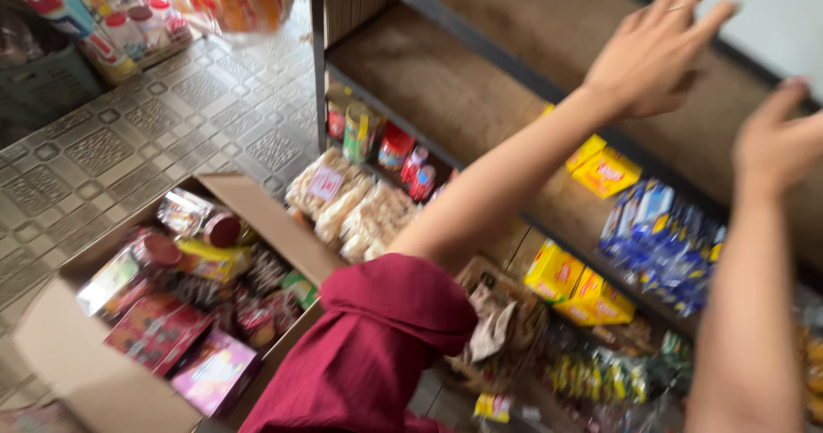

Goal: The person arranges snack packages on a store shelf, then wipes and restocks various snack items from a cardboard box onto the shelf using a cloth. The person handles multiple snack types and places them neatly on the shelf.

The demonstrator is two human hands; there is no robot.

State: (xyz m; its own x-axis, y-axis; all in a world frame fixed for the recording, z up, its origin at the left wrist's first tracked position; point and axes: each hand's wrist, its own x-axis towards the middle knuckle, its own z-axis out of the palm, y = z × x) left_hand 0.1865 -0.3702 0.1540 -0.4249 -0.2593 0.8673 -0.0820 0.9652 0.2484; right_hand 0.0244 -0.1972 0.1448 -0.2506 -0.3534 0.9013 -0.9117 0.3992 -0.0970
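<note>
Both my grips were empty, fingers spread: left hand (pixel 656 51) flat against the upper shelf (pixel 480 99), right hand (pixel 776 146) just at its four o'clock.

- Shelf boards (pixel 446 90): matt brown, coarse and fibrous like pressed board, bare at the top level beneath the left hand (pixel 656 51) and right hand (pixel 776 146).
- Shelf frame (pixel 319 64): dark painted metal, smooth.
- Carton (pixel 77 356) on the floor: plain brown cardboard, matt, flaps open.
- Packets in the carton (pixel 184 313): glossy plastic and printed card, catching the light.
- Clear bags of crackers (pixel 356 210): thin, shiny plastic film.
- Yellow boxes (pixel 555 272): smooth printed cardboard.
- Blue packs (pixel 664 240): glossy wrap.
- Sleeve (pixel 377 339): dark red woven cloth, matt, softly creased.
- Floor (pixel 171 124): grey patterned covering, embossed-looking, slight sheen.
</note>
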